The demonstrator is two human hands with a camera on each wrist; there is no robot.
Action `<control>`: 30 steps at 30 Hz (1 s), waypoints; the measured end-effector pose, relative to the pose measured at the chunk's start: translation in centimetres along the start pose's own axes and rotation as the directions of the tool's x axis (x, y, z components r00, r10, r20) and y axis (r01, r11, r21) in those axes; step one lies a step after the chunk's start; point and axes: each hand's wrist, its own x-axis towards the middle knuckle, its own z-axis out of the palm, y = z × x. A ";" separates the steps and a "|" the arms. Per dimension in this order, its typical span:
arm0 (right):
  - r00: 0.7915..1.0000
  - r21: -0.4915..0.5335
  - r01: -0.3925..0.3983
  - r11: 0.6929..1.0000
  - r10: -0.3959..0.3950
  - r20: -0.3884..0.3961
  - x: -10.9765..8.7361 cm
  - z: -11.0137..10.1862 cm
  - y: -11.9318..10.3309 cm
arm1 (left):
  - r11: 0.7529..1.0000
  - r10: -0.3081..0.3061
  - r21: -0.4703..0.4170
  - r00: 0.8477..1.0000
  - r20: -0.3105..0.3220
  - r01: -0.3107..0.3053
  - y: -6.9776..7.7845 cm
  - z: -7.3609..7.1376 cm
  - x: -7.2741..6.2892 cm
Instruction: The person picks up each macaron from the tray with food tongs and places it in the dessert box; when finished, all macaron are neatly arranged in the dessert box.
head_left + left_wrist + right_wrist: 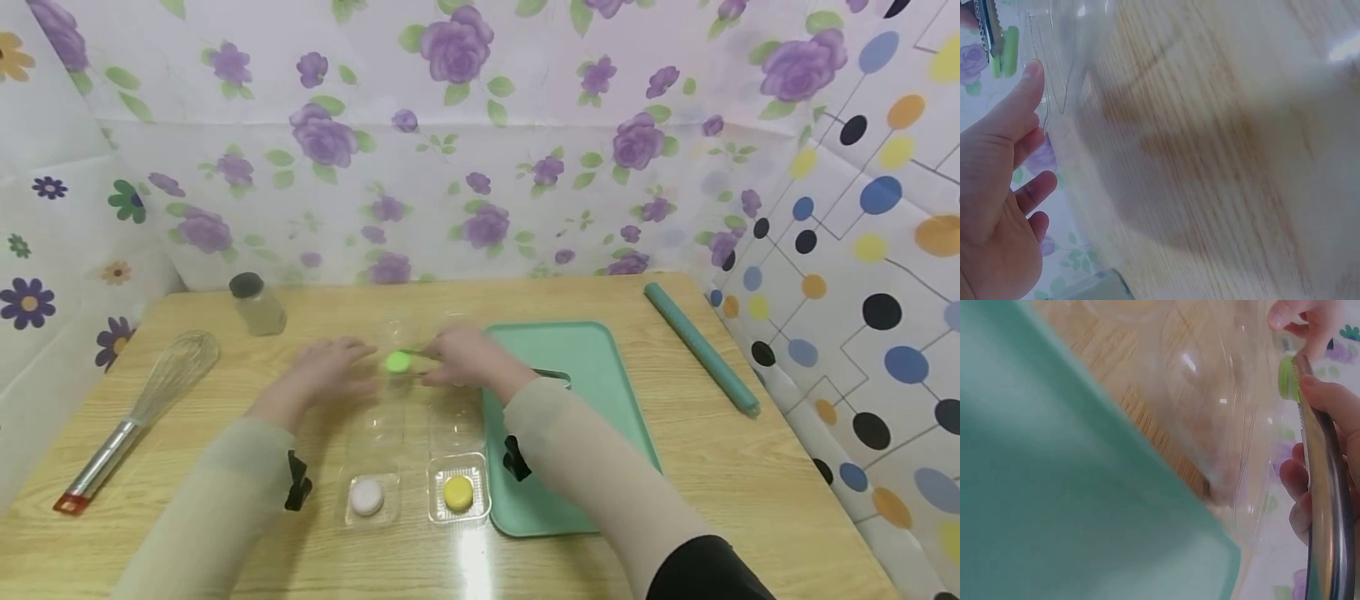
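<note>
My right hand (468,358) grips metal tongs (1322,487), whose serrated tips pinch a green macaron (398,362) above clear plastic boxes. To the left of the macaron is my left hand (324,372), its fingers loosely extended. One fingertip of it lies right at the edge of a clear plastic box (1066,56) in the left wrist view. Nearer the front, a pale pinkish macaron (367,497) sits in one clear box with its lid open, and a yellow macaron (458,493) in another beside it.
A green tray (585,467) lies right of the boxes, partly under my right forearm. Farther right is a teal rolling pin (701,348). On the left are a whisk (142,408) and a dark-lidded jar (257,305). Patterned sheets (480,150) stand behind and beside the table.
</note>
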 end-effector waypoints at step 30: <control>0.996 -0.040 -0.076 0.996 0.079 0.053 1.9 0.8 -2.8 | 1.000 0.006 -0.015 1.000 -0.005 -0.006 -0.1 -0.1 0.0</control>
